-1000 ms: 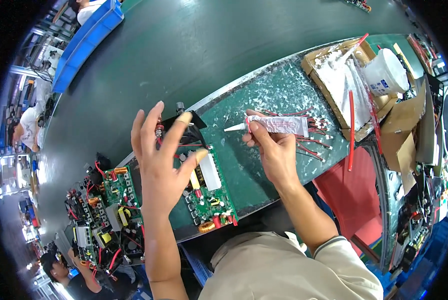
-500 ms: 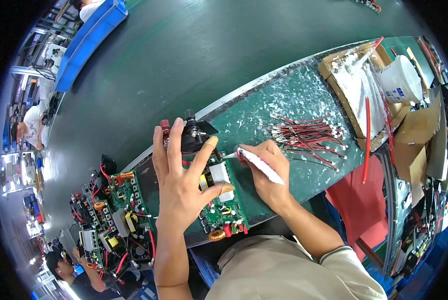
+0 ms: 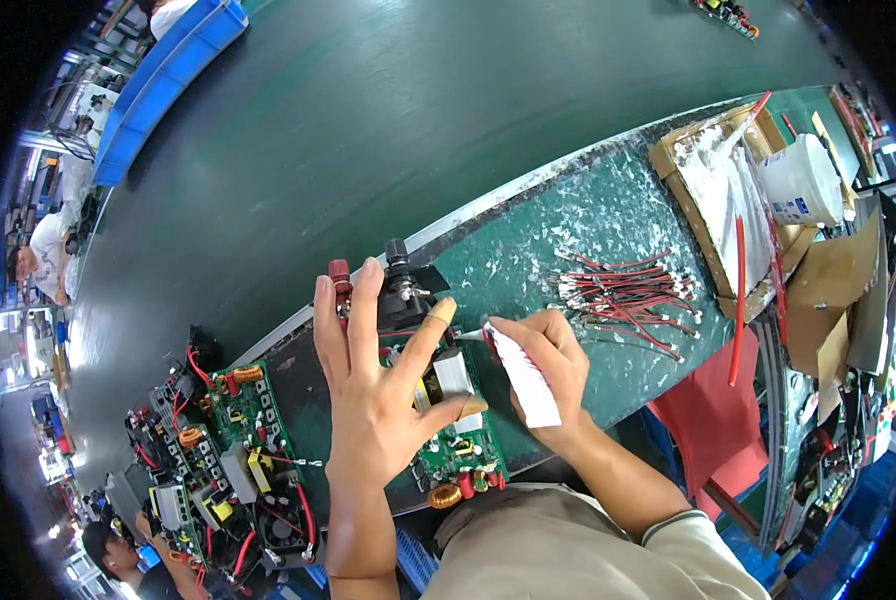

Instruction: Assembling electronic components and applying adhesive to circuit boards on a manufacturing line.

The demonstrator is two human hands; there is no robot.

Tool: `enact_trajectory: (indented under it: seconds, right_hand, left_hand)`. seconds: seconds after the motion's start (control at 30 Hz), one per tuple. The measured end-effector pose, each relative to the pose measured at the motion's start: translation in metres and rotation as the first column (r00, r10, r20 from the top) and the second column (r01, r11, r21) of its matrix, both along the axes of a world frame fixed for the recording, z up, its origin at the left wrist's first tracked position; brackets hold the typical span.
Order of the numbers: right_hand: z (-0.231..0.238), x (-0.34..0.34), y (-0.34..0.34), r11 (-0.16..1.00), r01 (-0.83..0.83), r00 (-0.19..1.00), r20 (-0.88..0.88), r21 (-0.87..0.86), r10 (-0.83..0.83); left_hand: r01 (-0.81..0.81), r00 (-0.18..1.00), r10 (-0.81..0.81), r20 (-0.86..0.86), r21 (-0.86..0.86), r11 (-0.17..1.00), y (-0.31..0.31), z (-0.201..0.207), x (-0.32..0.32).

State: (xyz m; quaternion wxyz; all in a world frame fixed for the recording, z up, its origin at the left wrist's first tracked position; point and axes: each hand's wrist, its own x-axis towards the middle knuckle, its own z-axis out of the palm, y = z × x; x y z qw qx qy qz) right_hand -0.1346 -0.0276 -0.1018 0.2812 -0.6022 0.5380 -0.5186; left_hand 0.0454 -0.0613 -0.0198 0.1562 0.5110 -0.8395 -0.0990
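Observation:
My left hand lies over a green circuit board, fingers spread and thumb above a pale block on it. Finger covers sit on the index finger and thumb. Beyond the fingertips, a black end panel carries a red binding post and a black binding post. In my right hand is a white squeeze tube, gripped with its narrow tip toward the board's far end by the panel. Where the tip meets the parts is partly hidden. A copper-wound coil sits at the board's near edge.
Several red-and-black wire leads lie in a pile to the right. Behind them stands a cardboard tray smeared white, beside a white bucket. Other assembled boards crowd the left. A blue bin is far left.
The whole view has shifted, so the board and both hands appear slightly lower and to the right. The tube has turned to show more of its broad side, its tip still by the panel.

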Motion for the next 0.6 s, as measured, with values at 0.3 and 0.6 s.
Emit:
enact_trajectory:
  seconds: [0.3, 0.6]
  right_hand:
    - [0.0004, 0.0036, -0.0017, 1.000, 0.021, 0.995, -0.100, -0.022, -0.023]
    - [-0.0042, 0.0055, -0.0016, 0.998, 0.057, 0.990, -0.130, -0.012, -0.059]
  left_hand:
    - [0.006, 0.999, -0.006, -0.043, -0.004, 1.000, -0.0049, -0.0066, 0.0042]
    - [0.008, 0.998, -0.008, -0.070, -0.006, 1.000, -0.0058, -0.0099, 0.0050]
